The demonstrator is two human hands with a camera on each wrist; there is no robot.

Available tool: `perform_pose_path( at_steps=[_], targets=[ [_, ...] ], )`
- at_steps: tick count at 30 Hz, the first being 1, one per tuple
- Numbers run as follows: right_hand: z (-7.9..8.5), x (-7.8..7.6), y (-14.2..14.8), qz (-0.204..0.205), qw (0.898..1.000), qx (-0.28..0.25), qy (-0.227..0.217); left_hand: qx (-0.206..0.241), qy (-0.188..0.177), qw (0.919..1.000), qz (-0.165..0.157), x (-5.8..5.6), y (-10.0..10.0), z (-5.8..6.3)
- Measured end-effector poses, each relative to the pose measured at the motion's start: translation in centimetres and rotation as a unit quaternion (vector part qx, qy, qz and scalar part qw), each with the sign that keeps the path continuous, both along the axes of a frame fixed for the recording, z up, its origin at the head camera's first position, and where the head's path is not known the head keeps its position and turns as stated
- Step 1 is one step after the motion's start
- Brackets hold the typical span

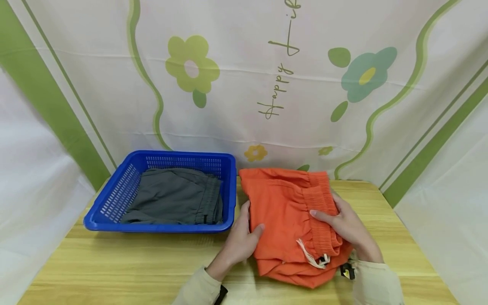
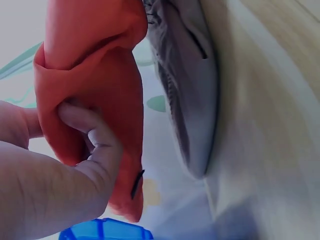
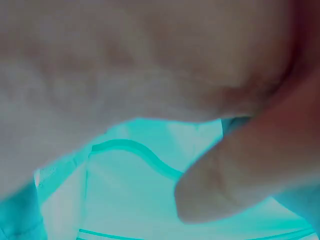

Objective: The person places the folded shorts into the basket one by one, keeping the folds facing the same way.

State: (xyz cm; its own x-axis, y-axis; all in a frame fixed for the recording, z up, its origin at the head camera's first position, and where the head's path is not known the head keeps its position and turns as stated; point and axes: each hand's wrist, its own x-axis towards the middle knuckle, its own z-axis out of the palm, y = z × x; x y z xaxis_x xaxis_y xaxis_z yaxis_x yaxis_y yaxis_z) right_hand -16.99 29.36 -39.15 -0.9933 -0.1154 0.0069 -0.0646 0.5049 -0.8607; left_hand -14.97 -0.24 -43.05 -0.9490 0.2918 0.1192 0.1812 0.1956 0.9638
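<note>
Folded orange shorts (image 1: 282, 212) with a gathered elastic waistband and white drawstring are held up over the table, right of the basket. My left hand (image 1: 242, 239) grips their left edge, thumb on the front; in the left wrist view its thumb presses into the orange fold. At the waistband, my right hand (image 1: 348, 224) pinches the right side, thumb in front and the other fingers hidden behind. A greyish garment (image 2: 192, 95) lies on the table beyond the orange cloth in the left wrist view. The right wrist view shows mostly blurred skin of the right hand (image 3: 150, 75).
A blue plastic basket (image 1: 160, 228) stands on the left of the wooden table (image 1: 114, 267). Inside it lie folded dark grey shorts (image 1: 171, 197) with an elastic waistband. Behind the table hangs a white curtain (image 1: 236, 106) printed with flowers.
</note>
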Motion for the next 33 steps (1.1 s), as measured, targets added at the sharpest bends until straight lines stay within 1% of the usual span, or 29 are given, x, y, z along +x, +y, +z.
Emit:
perform_pose_path(
  at_steps=[4, 9, 11, 16, 20, 26, 33],
  targets=[
    [0.2, 0.2, 0.3, -0.002, 1.000, -0.005, 0.001, 0.021, 0.010, 0.9997, -0.002, 0.2, -0.1, 0.6],
    [0.2, 0.4, 0.2, 0.017, 0.999, -0.033, 0.004, 0.047, 0.024, 0.9986, -0.008, 0.5, -0.4, 1.4],
    [0.3, 0.4, 0.2, 0.019, 0.999, -0.029, 0.012, 0.056, 0.029, 0.9980, -0.011, 0.5, -0.6, 1.7],
    [0.6, 0.6, 0.0, 0.008, 0.999, -0.018, 0.037, 0.061, 0.039, 0.9973, -0.009, 0.6, -1.2, 2.3],
    [0.9, 0.8, -0.1, 0.001, 0.998, -0.033, 0.049, 0.067, 0.044, 0.9968, -0.005, 0.7, -1.6, 3.0],
    [1.1, 1.0, -0.2, 0.011, 0.994, -0.065, 0.086, 0.065, 0.055, 0.9964, 0.010, 0.8, -2.2, 3.9],
    [1.4, 1.2, -0.5, 0.023, 0.989, -0.084, 0.116, 0.064, 0.050, 0.9962, 0.030, 0.6, -3.1, 4.5]
  ],
)
